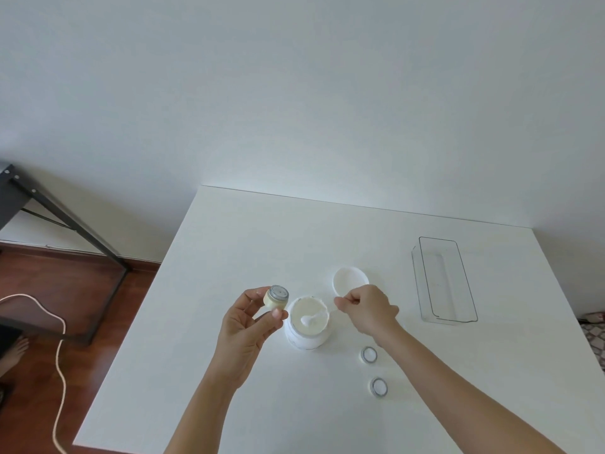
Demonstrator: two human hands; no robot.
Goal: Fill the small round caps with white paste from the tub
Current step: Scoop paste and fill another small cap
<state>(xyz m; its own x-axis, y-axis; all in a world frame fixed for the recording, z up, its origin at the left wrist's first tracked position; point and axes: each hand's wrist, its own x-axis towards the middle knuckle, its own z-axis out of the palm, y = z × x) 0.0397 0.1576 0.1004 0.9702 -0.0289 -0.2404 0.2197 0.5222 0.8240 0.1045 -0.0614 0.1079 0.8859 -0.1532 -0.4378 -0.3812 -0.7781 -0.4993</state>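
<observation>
white bench, seen from above. open tub of white paste near the bench centre, standing upright. its lid lies flat at about 1 o'clock from the tub, just beside it, partly behind the right hand.

left hand at 9 o'clock of the tub, raised off the bench, fingers closed around a small pale-yellow jar with a metal-rimmed round top; the jar is tilted, its top facing up and toward the camera. thumb tip sits close to the tub rim; contact not clear.

right hand at 3 o'clock of the tub, fingers pinched together on the thin handle of a small white spoon. the spoon bowl lies in the paste inside the tub, a lump of paste on it.

two small round caps on the bench at about 4 to 5 o'clock from the tub: the nearer cap and the farther cap, well apart from each other, both open side up with metal rims and white insides. cannot tell whether the white is paste.

clear plastic tray at 2 o'clock, well apart from the tub, long side running away from the viewer.

off the bench at 9 o'clock: wooden floor, a pale cord, a dark metal frame.
</observation>
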